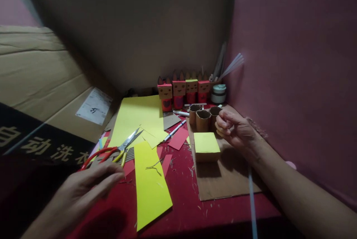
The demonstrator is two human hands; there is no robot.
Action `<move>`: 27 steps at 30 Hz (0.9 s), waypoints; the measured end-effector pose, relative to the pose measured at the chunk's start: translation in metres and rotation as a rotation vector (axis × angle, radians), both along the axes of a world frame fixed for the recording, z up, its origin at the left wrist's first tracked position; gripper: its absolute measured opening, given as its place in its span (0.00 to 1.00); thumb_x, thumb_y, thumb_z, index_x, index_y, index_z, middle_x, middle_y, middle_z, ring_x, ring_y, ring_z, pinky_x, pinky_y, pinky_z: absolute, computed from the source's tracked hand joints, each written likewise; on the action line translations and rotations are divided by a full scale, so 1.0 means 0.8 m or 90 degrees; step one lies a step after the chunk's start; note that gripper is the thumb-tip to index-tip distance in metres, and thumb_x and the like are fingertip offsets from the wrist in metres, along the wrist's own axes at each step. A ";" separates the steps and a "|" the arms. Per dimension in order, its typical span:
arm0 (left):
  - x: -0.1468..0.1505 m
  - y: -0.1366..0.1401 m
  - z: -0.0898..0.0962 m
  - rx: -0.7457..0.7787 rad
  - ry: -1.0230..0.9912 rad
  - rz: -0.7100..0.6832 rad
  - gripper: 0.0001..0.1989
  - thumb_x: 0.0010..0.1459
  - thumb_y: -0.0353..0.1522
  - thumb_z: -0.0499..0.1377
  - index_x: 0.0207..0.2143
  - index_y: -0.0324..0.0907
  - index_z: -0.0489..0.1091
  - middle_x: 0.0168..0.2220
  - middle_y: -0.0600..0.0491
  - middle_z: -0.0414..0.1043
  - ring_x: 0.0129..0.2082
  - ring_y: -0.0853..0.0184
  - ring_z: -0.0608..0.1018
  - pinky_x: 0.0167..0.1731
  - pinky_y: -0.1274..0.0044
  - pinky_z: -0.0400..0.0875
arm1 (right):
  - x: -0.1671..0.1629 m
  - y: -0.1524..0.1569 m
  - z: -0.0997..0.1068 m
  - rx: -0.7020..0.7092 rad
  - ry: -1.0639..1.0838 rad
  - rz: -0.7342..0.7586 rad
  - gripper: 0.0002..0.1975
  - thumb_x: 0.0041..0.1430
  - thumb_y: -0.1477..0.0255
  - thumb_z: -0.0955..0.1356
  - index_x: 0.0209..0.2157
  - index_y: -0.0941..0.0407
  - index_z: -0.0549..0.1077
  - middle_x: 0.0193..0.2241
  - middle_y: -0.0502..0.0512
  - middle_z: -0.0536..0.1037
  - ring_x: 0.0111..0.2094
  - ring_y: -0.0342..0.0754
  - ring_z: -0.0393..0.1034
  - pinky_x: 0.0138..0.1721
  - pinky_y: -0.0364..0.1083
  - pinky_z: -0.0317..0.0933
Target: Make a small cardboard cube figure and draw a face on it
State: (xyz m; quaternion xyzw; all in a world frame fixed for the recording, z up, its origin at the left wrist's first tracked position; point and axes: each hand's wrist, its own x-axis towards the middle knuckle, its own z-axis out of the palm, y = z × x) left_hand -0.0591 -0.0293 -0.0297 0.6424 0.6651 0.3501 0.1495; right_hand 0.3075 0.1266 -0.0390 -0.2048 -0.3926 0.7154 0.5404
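Note:
My left hand [90, 185] is closed, its fingers bent together just below the red-and-yellow-handled scissors [107, 153]. Nothing shows in it, and I see no grip on the scissors, whose blades lie parted over yellow paper. Curled into a pinch, my right hand [237, 129] is beside the brown cardboard tubes [203, 121] and hides part of the rightmost one. Whatever those fingers may hold is hidden. Below them, a small cardboard box with a yellow top [206, 144] sits on a brown cardboard sheet [223, 183].
Several box-headed cardboard figures [179, 89] stand at the back, beside a pale green lidded jar [218, 93]. A large yellow sheet [139, 116], a yellow strip [152, 198], a pen [175, 131] and scraps cover the red table. A big carton [50, 71] bounds the left, a wall the right.

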 end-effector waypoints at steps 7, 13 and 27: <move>0.093 0.136 0.014 -0.136 0.379 -0.162 0.12 0.66 0.31 0.51 0.44 0.42 0.75 0.40 0.48 0.80 0.38 0.61 0.79 0.39 0.71 0.73 | -0.004 0.004 -0.010 0.014 -0.041 -0.010 0.21 0.50 0.58 0.76 0.19 0.56 0.67 0.14 0.46 0.67 0.12 0.37 0.53 0.14 0.38 0.44; 0.114 0.203 -0.002 -0.206 0.445 -0.124 0.13 0.66 0.36 0.60 0.49 0.39 0.72 0.48 0.47 0.76 0.44 0.60 0.79 0.44 0.63 0.77 | -0.007 -0.001 -0.006 0.012 -0.094 -0.049 0.18 0.48 0.61 0.75 0.18 0.58 0.69 0.15 0.48 0.69 0.13 0.38 0.56 0.13 0.39 0.42; 0.119 0.208 -0.062 -0.096 0.411 -0.078 0.14 0.71 0.31 0.48 0.51 0.44 0.70 0.49 0.48 0.79 0.41 0.60 0.83 0.35 0.74 0.72 | -0.012 -0.011 0.012 0.123 -0.206 -0.255 0.17 0.48 0.61 0.71 0.17 0.56 0.65 0.12 0.46 0.64 0.13 0.37 0.53 0.15 0.40 0.44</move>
